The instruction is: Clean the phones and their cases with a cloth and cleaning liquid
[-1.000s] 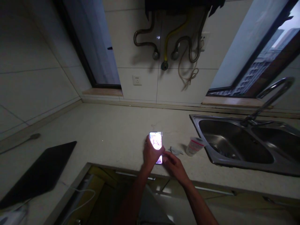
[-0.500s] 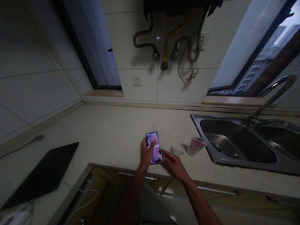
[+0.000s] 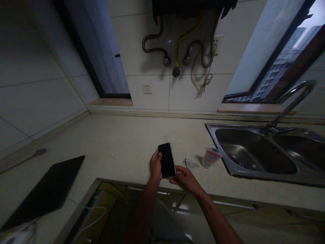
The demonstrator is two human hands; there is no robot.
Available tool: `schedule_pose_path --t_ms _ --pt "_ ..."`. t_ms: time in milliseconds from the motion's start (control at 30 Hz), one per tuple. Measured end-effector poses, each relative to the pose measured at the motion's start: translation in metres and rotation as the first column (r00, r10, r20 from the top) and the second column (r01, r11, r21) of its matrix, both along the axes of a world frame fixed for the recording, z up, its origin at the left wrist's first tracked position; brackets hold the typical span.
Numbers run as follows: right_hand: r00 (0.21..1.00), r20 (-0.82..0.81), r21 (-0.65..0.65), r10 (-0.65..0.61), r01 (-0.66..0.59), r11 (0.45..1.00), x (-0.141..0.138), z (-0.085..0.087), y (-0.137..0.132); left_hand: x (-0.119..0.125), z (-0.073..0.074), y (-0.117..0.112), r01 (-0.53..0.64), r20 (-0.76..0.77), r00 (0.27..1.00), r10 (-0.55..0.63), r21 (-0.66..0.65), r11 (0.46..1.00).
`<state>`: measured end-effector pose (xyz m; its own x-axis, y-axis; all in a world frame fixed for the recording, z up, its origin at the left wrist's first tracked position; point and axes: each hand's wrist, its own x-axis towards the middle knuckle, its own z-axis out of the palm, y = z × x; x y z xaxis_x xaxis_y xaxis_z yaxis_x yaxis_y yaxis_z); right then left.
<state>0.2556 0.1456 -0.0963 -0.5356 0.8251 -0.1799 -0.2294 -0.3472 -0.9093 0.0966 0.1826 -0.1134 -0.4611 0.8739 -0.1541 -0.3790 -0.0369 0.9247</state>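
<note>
Smartphone (image 3: 167, 160): stiff, slick, prob. fragile; hold by side edges. L grip (image 3: 155, 166) closed round it; R grip (image 3: 186, 178) pinches bottom corner.

Bare counter (image 3: 122, 145) spreads left of the phone (image 3: 167, 160); cup (image 3: 210, 157) and sink (image 3: 254, 152) stand to its right.

The pale countertop (image 3: 122, 142) carries a flat black slab (image 3: 48, 189) at near left. At right, a tipped plastic cup (image 3: 210, 157) lies beside the inset sink (image 3: 254, 152), with a small scrap (image 3: 190, 163) just to its left.
</note>
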Motion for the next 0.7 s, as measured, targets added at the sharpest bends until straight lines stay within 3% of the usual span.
schedule_pose_path --t_ms 167,267,400,533,700 --pt "0.996 0.070 0.036 -0.050 0.047 0.998 -0.007 -0.006 0.001 0.001 0.003 -0.004 -0.020 -0.029 0.999 0.020 0.009 1.000" --pt "0.986 0.123 0.121 -0.114 0.099 0.988 -0.010 -0.012 -0.001 0.000 0.004 -0.007 0.006 -0.023 1.000 -0.005 0.035 0.999" --pt "0.959 0.208 0.272 -0.192 0.132 0.953 -0.012 -0.016 0.001 -0.003 0.002 -0.002 -0.035 0.052 0.998 0.038 -0.045 0.998" --pt "0.940 0.265 0.408 -0.215 0.092 0.908 -0.010 -0.013 0.007 -0.008 0.000 0.007 -0.005 0.102 0.995 0.013 -0.077 0.997" --pt "0.929 0.312 0.476 -0.200 0.029 0.879 -0.009 -0.008 0.015 -0.012 -0.003 0.011 0.032 0.071 0.997 -0.027 -0.064 0.997"
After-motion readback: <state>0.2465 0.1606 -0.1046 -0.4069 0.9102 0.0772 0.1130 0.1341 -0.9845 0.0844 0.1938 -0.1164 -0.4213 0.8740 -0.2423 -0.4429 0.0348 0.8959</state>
